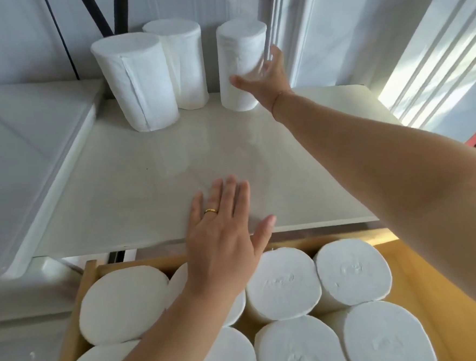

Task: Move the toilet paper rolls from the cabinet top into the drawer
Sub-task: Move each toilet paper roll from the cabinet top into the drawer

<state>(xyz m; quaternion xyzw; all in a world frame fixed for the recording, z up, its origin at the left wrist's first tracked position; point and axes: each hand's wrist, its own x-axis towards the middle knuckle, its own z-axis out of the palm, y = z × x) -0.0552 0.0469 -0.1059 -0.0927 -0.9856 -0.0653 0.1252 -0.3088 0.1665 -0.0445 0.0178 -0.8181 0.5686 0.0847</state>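
Note:
Three white toilet paper rolls stand upright at the back of the cabinet top point(152, 183): a front left roll point(137, 80), a roll behind it point(186, 62), and a right roll point(240, 64). My right hand point(266, 77) wraps its thumb and fingers round the right roll, which stands on the surface. My left hand point(225, 223) lies flat with straight fingers on the cabinet top's front edge. Below, the open wooden drawer point(423, 274) holds several upright white rolls point(283, 284).
A white raised surface point(19, 167) borders the cabinet top on the left. White wall panels and dark cables point(101, 12) rise behind the rolls. A window frame point(442, 53) stands at the right.

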